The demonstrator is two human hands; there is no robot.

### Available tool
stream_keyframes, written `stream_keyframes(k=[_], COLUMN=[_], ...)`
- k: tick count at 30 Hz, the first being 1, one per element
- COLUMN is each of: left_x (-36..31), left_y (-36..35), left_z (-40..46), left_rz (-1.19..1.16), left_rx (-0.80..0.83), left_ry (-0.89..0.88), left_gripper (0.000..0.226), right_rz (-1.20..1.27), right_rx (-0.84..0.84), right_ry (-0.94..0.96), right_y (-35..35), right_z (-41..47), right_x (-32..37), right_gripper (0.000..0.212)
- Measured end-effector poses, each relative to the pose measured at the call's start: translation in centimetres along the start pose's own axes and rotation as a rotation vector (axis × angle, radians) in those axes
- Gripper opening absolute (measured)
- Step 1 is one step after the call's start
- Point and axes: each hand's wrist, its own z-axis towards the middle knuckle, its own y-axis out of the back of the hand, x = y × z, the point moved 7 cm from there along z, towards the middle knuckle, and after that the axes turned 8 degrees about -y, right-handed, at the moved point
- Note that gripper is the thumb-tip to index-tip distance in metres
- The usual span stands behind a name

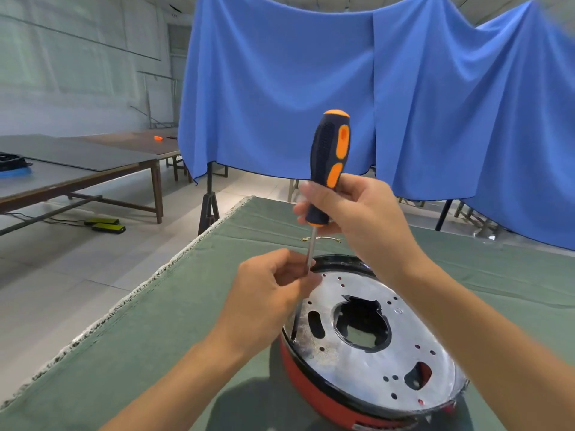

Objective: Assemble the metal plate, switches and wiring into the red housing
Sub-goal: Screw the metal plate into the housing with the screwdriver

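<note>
Right hand (357, 219) grip wrapped on screwdriver (329, 163) handle; left hand (273, 293) pinches the shaft lower down; long axis near upright, tip directly below both grips at metal plate (373, 346) left edge, seated in red housing (311, 384) on bench (155, 353).

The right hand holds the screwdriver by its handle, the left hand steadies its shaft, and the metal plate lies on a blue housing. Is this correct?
Not quite: the head view shows the housing is red. The right hand does hold the screwdriver handle, the left hand steadies the shaft, and the metal plate lies on the housing.
</note>
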Motion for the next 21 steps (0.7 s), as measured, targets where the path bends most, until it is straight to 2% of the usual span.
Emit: stream_keyframes(k=[3,7,11,14,17,21], left_x=[0.0,0.1,0.2,0.5,0.8,1.3], left_y=[0.1,-0.6,-1.0,-0.6,-0.3,-0.5], left_z=[-0.2,-0.3,-0.2,0.0,-0.3,-0.3], left_rz=[-0.055,-0.077,-0.122,-0.167,-0.197,-0.260], left_rx=[-0.053,0.065,0.142,0.068,-0.024,-0.025], left_ry=[0.025,0.020,0.042,0.038,0.023,0.042], left_gripper=[0.021,0.019,0.025,0.019,0.015,0.021], right_rz=[-0.021,-0.139,0.083,0.079,0.105,0.038], right_rx=[-0.090,-0.090,0.093,0.077,0.000,-0.054], right_ry=[0.050,0.077,-0.041,-0.025,-0.015,0.019], right_y=[0.3,0.2,-0.1,-0.1,0.0,0.4], right_z=[-0.3,-0.6,-0.7,-0.6,-0.6,-0.6], right_x=[0.5,1.3,1.1,1.2,1.2,1.6], right_gripper=[0.033,0.043,0.021,0.005,0.021,0.040])
